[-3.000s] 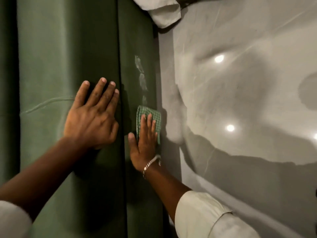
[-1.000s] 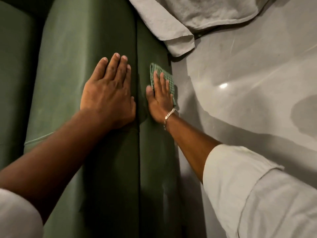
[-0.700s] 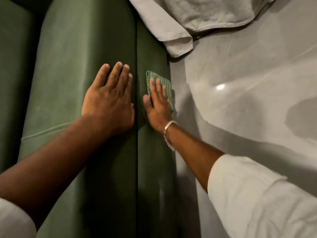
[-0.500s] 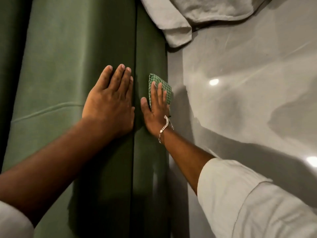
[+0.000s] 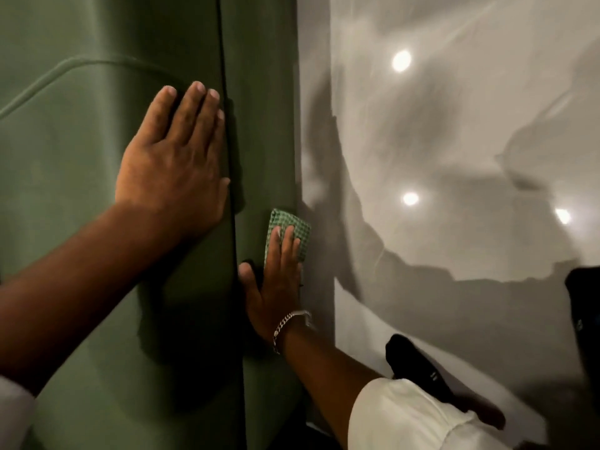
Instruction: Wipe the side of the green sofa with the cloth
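Note:
The green sofa (image 5: 81, 222) fills the left half of the view, and its narrow side panel (image 5: 263, 125) runs down next to the floor. A folded green checked cloth (image 5: 293, 227) lies flat against that side panel. My right hand (image 5: 276, 287), with a silver bracelet on the wrist, presses flat on the cloth; its fingers cover the cloth's lower part. My left hand (image 5: 175, 160) rests flat on the sofa's top surface beside the seam, fingers together, holding nothing.
A glossy grey floor (image 5: 454, 141) with light reflections and shadows takes up the right half. A dark shoe on a foot (image 5: 418, 365) stands at the lower right. Another dark object (image 5: 584, 319) sits at the right edge.
My right hand has slid the cloth back along the side panel toward me. The view has shifted, so the white fabric at the top is out of sight. My left hand stays flat on the sofa.

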{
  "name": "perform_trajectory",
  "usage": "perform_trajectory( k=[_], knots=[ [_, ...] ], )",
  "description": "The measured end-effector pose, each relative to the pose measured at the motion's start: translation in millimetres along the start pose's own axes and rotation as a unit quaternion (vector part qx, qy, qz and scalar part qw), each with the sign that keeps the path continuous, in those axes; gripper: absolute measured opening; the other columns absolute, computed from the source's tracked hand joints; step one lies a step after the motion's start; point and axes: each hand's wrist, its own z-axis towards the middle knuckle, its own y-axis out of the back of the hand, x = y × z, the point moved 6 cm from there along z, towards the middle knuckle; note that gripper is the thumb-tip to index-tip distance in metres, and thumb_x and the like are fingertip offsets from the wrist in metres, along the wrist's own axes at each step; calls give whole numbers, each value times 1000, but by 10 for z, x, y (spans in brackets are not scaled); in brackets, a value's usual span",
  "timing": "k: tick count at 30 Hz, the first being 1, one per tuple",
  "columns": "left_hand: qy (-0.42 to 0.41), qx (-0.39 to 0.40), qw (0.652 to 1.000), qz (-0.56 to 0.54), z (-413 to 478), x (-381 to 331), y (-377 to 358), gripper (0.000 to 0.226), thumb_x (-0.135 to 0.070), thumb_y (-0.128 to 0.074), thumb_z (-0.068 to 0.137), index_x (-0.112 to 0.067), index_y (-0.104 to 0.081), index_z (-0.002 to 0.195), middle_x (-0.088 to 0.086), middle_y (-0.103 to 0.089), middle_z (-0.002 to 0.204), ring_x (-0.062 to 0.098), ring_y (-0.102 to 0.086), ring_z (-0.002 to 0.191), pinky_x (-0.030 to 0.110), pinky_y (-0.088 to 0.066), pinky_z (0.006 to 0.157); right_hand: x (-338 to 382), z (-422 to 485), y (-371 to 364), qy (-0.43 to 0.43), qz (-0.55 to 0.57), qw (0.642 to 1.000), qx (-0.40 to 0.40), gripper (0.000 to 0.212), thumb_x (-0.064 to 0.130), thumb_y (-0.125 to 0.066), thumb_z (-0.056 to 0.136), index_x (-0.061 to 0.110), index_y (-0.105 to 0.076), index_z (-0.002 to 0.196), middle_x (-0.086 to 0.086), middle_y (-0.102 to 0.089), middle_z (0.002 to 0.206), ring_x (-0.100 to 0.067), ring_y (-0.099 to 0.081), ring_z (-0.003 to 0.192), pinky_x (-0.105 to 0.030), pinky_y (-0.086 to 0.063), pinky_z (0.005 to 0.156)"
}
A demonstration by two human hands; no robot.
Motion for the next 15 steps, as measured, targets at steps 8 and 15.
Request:
perform_trajectory(
  k=[8,15],
  knots=[
    [-38,-12,999,-19,-287,-110,-44,81,-50,-8,89,-3,0,154,18,-2,166,33,3,154,50,4,125,145,256,67,12,32,998,-59,73,50,-30,94,15,-10,154,-11,-1,165,-30,2,152,-51,-4,119],
    [-36,-4,999,-23,-270,-100,-22,82,-51,-7,88,-3,-1,154,18,-2,166,33,3,154,50,6,124,-265,-242,-98,-105,45,993,9,78,57,-32,93,27,9,152,7,21,159,-11,19,148,-52,-5,122]
  ],
)
